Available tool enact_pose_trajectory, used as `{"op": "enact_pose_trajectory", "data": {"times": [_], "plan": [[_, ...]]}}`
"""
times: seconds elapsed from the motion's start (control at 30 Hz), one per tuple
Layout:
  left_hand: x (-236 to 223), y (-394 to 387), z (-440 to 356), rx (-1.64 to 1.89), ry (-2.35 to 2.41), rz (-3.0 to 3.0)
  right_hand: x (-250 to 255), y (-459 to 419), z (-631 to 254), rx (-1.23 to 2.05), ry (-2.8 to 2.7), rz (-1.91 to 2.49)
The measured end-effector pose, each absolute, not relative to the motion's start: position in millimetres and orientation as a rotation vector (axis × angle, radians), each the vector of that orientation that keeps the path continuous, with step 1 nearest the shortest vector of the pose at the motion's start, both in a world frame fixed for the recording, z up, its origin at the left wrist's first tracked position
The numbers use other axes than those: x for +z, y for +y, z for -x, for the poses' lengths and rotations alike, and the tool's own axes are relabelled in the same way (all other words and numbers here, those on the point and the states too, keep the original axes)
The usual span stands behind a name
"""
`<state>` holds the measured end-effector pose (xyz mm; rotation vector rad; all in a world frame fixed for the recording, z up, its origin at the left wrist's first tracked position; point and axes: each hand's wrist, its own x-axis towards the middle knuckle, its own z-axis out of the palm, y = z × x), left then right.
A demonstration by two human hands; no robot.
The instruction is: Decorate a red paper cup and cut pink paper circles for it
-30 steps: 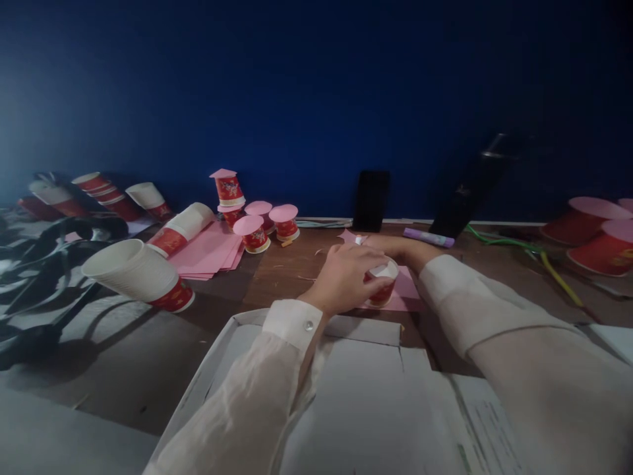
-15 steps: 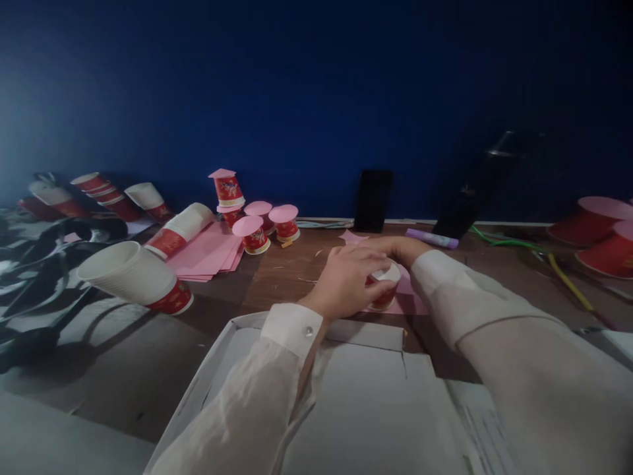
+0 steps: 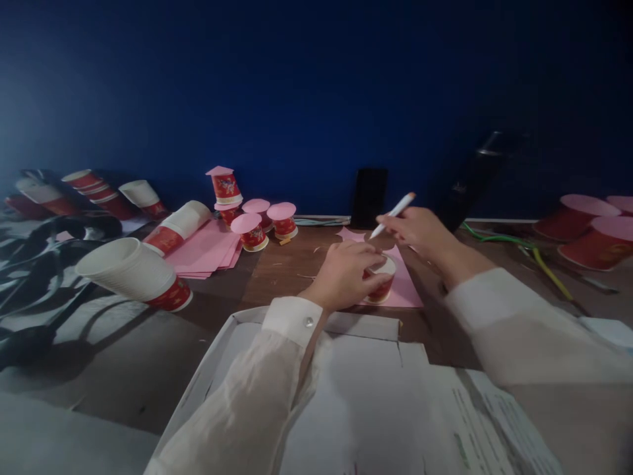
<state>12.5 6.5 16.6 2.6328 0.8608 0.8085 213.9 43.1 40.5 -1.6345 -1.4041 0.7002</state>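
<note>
My left hand [image 3: 343,276] is wrapped round a small red-and-white paper cup [image 3: 382,280] that stands on a pink paper sheet [image 3: 408,290]. Part of the cup is hidden by the fingers. Up and to the right, my right hand [image 3: 420,232] grips a white marker pen [image 3: 394,214] with an orange end. The pen slants, its pointed end low behind the cup, near my left fingertips. Whether the tip touches the paper I cannot tell. Beyond the cup lies a pink paper scrap [image 3: 350,235] with curved cut edges.
Pink-topped cups [image 3: 250,231] stand at left beside pink sheets [image 3: 217,247]. Stacked paper cups [image 3: 133,274] lie farther left. A white cardboard box [image 3: 366,396] is in front of me. A black phone [image 3: 369,198] leans on the wall; larger pink-topped cups [image 3: 601,241] sit right.
My right hand has come out from behind the cup and risen, now showing the marker pen. My left hand stays on the cup. The purple tube is now hidden behind my right hand.
</note>
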Motion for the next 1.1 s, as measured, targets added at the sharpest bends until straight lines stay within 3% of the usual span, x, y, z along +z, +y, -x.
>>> {"op": "enact_pose_trajectory", "data": {"times": [0.1, 0.27, 0.53, 0.77, 1.1], "plan": [[16, 9, -13, 0.805, 0.845, -2.636, 55, -4, -216, 0.362, -1.136, 1.671], [12, 15, -13, 0.856, 0.701, -2.610, 46, -89, -199, 0.000, -1.306, 1.642], [12, 16, -15, 0.865, 0.691, -2.636, 1, -111, -167, 0.056, -1.886, 1.344], [12, 16, -15, 0.862, 0.692, -2.661, -35, -97, -170, 0.046, -1.962, 1.599], [13, 16, -15, 0.818, 0.701, -2.653, -38, -93, -167, -0.007, -2.008, 1.789]]}}
